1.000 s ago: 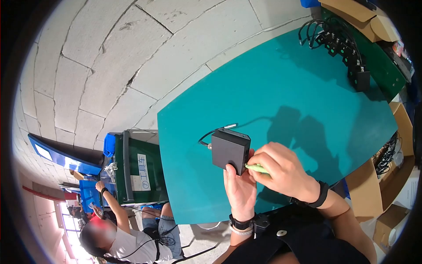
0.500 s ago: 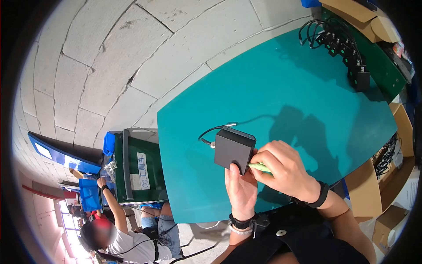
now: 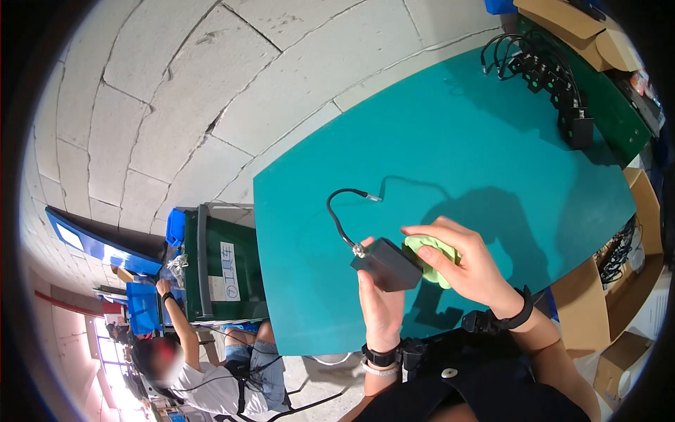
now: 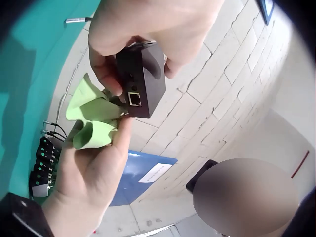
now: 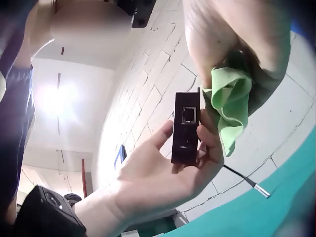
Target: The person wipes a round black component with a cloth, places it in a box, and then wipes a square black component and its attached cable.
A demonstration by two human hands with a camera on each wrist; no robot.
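Note:
A small black box [image 3: 389,266] with a short black cable [image 3: 336,219] is gripped in my left hand [image 3: 383,313], tilted above the green table. On its narrow side a square metal-edged port [image 4: 134,99] shows in the left wrist view. My right hand [image 3: 467,264] pinches a bunched light-green cloth [image 3: 437,261] close beside the box. The cloth [image 5: 231,101] hangs partly loose from the fingers in the right wrist view. Whether cloth and box touch cannot be told.
Several black devices with cables [image 3: 552,84] stand at the green table's [image 3: 337,162] far right corner. Cardboard boxes [image 3: 583,309] are at the right. A green tool cart [image 3: 228,264] adjoins the left edge, and a person in a white shirt [image 3: 218,387] sits beyond it.
The box has turned and tilted in my left hand, and its cable has swung up into an arch. My right hand has moved slightly, and more of the cloth shows, spread wider.

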